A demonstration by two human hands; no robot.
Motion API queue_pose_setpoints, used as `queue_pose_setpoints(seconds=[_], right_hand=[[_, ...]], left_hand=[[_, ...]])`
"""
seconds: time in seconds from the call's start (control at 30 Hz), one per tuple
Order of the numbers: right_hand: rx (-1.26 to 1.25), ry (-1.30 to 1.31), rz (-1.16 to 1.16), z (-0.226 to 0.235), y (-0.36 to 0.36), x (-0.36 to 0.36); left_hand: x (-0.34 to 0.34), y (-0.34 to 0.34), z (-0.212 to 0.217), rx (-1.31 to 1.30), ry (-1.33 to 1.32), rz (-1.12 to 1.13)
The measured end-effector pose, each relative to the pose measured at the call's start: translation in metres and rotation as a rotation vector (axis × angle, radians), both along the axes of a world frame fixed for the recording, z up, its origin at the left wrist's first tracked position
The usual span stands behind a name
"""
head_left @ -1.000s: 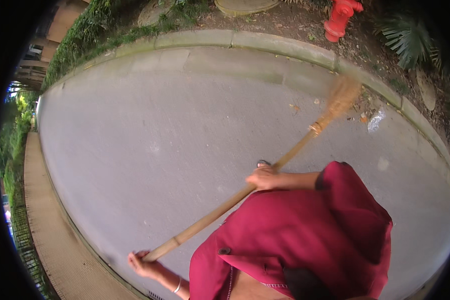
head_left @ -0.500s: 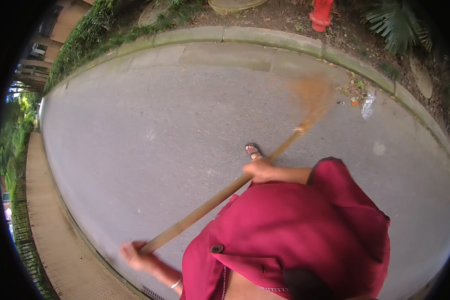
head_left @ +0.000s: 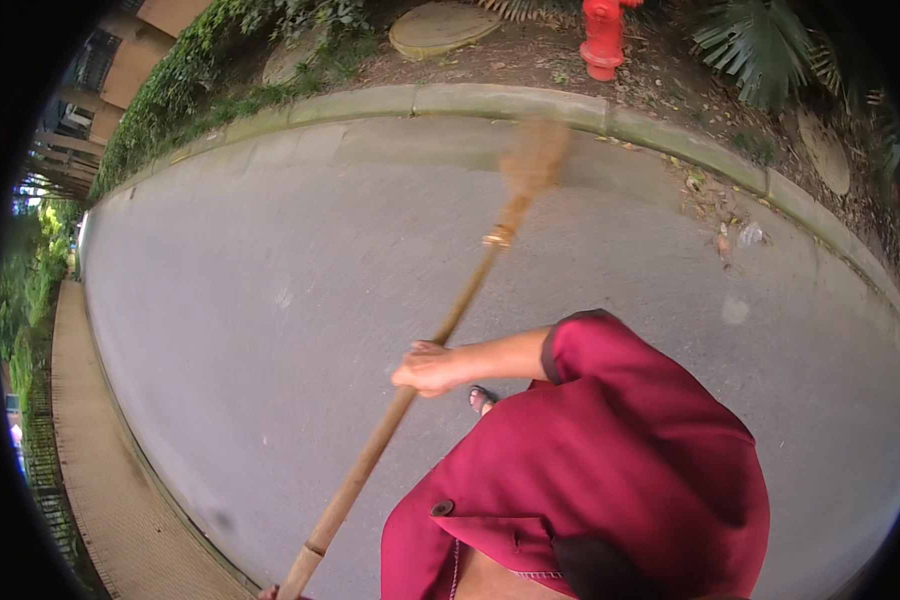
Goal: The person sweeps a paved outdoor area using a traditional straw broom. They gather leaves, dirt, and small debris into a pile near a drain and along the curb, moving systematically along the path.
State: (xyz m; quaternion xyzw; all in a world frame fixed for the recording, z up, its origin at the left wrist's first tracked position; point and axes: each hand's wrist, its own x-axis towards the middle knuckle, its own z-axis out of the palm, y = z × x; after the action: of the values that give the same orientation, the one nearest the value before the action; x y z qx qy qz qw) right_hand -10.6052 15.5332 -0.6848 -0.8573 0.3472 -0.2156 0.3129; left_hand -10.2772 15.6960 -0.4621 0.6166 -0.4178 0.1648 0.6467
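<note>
A long-handled broom slants across the view from the lower edge up toward the far kerb. Its bamboo-like handle ends in a tan bristle head, smeared by motion, near the kerb. My right hand is wrapped round the middle of the handle. Of my left hand only a bit shows at the lower edge, against the handle's near end; most of it is out of view. Dry leaves and a crumpled clear plastic piece lie by the kerb, right of the bristles.
Grey road spreads around me. A stone kerb curves along the far side, with a red hydrant, a round cover and palm leaves beyond it. A tan paved walkway runs along the left.
The broom head has swung leftward and farther out, away from the leaves. My right hand has moved left with the handle, while my left hand has dropped to the lower edge. The plastic has shifted.
</note>
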Motion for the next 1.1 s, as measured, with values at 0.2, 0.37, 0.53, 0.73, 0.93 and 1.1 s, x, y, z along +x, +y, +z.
queue_pose_setpoints(seconds=[0.2,0.37,0.53,0.73,0.93,1.1], right_hand=[[-0.085,0.008,-0.123,-0.072,-0.041,-0.098],[0.009,0.005,-0.451,-0.088,0.078,-0.238],[0.223,0.195,-0.543,-0.111,0.198,-0.321],[0.297,0.230,-0.353,-0.072,0.288,-0.287],[-0.018,-0.134,-0.197,-0.031,0.323,-0.215],[-0.050,-0.167,-0.218,-0.033,0.322,-0.215]], left_hand=[[-0.219,0.014,-0.006,-0.058,0.123,-0.153],[-0.286,-0.006,-0.024,0.058,0.278,-0.529],[-0.318,0.032,-0.079,0.310,0.378,-0.697],[-0.246,0.125,-0.093,0.259,0.560,-0.428],[-0.186,0.248,-0.024,-0.024,0.375,-0.264],[-0.239,0.285,0.007,-0.025,0.026,-0.075]])
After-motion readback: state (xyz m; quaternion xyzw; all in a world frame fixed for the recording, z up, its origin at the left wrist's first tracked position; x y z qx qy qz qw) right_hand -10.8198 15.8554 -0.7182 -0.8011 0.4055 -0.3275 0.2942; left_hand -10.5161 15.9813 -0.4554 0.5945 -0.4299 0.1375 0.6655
